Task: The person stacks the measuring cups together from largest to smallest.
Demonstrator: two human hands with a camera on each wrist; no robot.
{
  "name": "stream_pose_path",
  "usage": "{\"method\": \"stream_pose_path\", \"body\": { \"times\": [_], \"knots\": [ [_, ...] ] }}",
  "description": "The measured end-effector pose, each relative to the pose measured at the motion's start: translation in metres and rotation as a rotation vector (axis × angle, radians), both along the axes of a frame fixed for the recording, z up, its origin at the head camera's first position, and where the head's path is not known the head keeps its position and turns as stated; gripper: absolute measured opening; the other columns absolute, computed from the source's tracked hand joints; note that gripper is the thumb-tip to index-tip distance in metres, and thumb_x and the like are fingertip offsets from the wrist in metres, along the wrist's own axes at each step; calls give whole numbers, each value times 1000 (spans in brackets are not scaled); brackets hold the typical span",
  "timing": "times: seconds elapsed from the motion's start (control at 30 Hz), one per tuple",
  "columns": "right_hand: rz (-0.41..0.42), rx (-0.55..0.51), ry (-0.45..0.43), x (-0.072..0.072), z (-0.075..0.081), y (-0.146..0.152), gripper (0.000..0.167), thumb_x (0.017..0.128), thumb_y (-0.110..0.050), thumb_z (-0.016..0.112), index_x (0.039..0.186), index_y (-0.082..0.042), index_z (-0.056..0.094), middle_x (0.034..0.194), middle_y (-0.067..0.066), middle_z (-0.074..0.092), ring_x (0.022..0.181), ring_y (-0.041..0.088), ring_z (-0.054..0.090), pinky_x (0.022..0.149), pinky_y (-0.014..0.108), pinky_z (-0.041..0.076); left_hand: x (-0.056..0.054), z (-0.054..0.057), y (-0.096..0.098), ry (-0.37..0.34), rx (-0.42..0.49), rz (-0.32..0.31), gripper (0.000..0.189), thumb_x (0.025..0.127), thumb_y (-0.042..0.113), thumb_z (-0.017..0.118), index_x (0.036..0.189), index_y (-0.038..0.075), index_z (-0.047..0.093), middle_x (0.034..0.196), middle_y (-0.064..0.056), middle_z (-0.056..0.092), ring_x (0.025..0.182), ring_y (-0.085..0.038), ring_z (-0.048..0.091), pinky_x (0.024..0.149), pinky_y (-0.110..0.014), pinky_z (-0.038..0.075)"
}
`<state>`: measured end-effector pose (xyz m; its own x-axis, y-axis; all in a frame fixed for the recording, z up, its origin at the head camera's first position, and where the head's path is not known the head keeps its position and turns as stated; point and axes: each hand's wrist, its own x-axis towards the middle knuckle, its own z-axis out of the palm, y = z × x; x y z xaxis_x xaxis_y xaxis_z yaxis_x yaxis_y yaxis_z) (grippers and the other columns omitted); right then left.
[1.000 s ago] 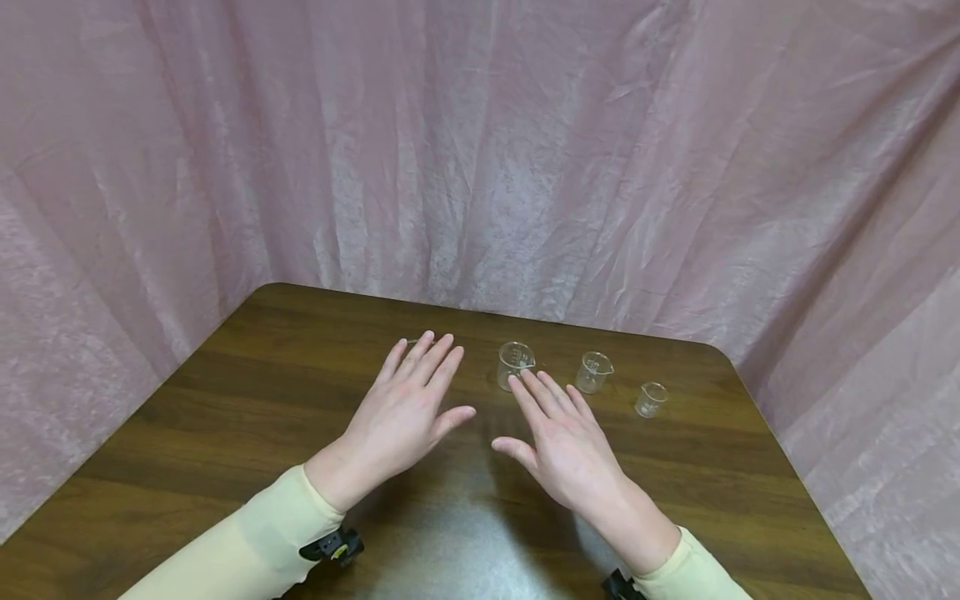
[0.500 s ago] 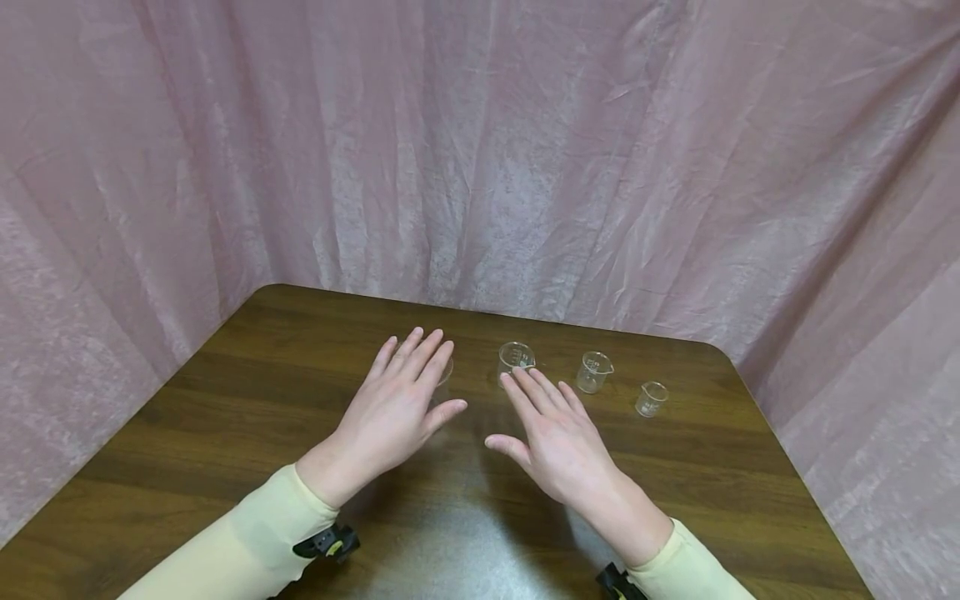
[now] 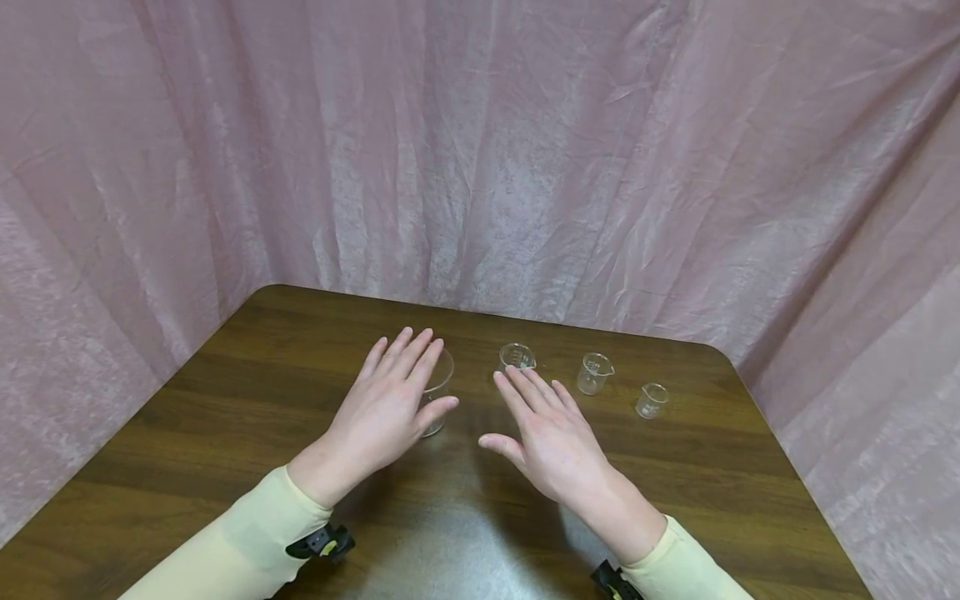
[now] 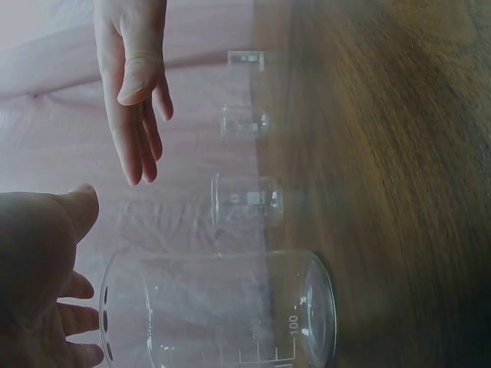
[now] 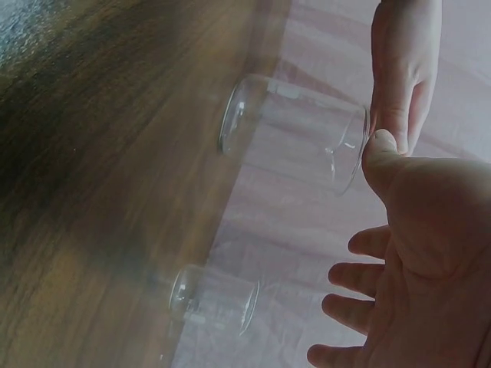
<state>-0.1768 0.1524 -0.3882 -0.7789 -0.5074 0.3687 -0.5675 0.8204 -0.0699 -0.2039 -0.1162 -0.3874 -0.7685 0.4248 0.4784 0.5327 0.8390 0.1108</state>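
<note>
Shifted slightly L vs. earlier w/ L hand [image 3: 377,408] & R hand [image 3: 553,442], fingers straight & spread, nothing gripped, lg. beaker [image 4: 222,307] part hidden behind L hand, med. beaker [image 3: 517,357] just past R hand, sm. beaker [image 3: 594,375] & tiny beaker [image 3: 651,402] farther right.

There are four clear, cylindrical glass beakers [image 3: 596,375], two bare hands (one left [image 3: 381,408], one right [image 3: 557,442]), two pale yellow fabric sleeves [image 3: 232,537], two black wrist-worn devices [image 3: 321,543] and one brown wood-grain worktop [image 3: 247,392]. How many pieces make up the pink, shiny draped cloth [image 3: 450,167] is unclear.
</note>
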Motion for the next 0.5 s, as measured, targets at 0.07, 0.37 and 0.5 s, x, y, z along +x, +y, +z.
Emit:
{"method": "stream_pose_path", "body": {
  "times": [0.07, 0.37, 0.5],
  "knots": [
    [0, 2, -3, -1, 0, -1, 87, 102, -59, 71, 167, -7, 47, 171, 15, 46, 159, 39, 41, 126, 65, 34, 0, 0, -1, 3, 4, 3, 83, 106, 53, 71, 165, 1, 47, 171, -21, 43, 162, -43, 33, 132, -63, 21],
    [11, 5, -17, -3, 2, -9, 87, 102, -60, 71, 168, -7, 46, 171, 16, 45, 159, 39, 40, 127, 63, 33, -2, -1, -8, -26, 17, 23, 83, 106, 53, 72, 166, 1, 46, 172, -21, 42, 162, -43, 32, 132, -64, 21],
    [13, 8, -19, -3, 2, -11, 88, 102, -60, 71, 168, -8, 46, 171, 16, 45, 159, 39, 41, 127, 63, 33, -3, -3, -10, -38, 18, 29, 82, 107, 52, 72, 166, 1, 46, 172, -20, 42, 162, -43, 32, 132, -64, 20]
  ]
}}
